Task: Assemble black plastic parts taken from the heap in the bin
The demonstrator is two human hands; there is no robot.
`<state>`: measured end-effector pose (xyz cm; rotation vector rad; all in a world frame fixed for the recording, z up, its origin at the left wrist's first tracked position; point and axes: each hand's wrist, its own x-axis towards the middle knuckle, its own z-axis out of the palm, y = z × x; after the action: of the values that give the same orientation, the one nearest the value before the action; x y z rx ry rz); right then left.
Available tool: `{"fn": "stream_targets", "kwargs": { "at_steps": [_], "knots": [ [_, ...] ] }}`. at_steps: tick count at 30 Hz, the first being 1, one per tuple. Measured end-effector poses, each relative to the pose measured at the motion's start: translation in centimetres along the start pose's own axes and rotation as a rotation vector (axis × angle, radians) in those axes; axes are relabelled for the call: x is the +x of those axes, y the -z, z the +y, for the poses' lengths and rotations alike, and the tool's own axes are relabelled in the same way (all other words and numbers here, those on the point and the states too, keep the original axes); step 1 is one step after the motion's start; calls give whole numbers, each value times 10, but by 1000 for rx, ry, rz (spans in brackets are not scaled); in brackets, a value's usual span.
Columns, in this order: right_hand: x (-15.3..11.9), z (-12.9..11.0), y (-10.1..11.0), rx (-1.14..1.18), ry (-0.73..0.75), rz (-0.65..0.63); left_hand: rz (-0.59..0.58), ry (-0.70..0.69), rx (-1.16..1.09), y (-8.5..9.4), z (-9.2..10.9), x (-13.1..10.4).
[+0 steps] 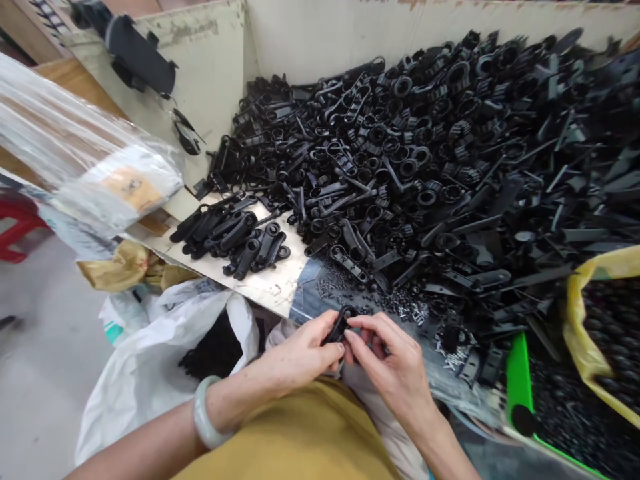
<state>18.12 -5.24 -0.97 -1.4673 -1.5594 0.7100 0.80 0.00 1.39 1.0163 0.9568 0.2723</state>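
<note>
A small black plastic part [336, 331] with a ring-shaped end is held up in front of my body at the table's front edge. My left hand [313, 343] grips it between thumb and fingers. At the ring end, my right hand [377, 343] is closed in a pinch of thumb and forefinger; whatever tiny piece may be between those fingertips is hidden. Just beyond my hands, small dark pieces [345, 283] and silver screws [419, 313] lie scattered on the table. To the left sits a group of black elongated parts [230, 233].
A large heap of black plastic parts [400, 153] covers the back and right of the table. At right are a green-edged bin [517, 380] and a yellow-rimmed bag [577, 320] of black pieces. An open white sack [135, 373] stands below left, near plastic-wrapped material [80, 133].
</note>
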Motion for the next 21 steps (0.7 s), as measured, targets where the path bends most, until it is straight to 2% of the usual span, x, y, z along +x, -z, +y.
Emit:
{"fn": "stream_targets", "kwargs": {
  "at_steps": [4,11,17,21],
  "knots": [
    [-5,-1,-4,72,-107,27,5,-50,24,-2,4,0],
    [-12,-4,-10,107,-157,64,60,-85,253,1,4,-1],
    [-8,-13,-10,13,-58,82,69,-124,264,3,-4,3],
    [-10,-14,-12,-104,12,107,94,-124,298,2,-3,3]
  ]
}}
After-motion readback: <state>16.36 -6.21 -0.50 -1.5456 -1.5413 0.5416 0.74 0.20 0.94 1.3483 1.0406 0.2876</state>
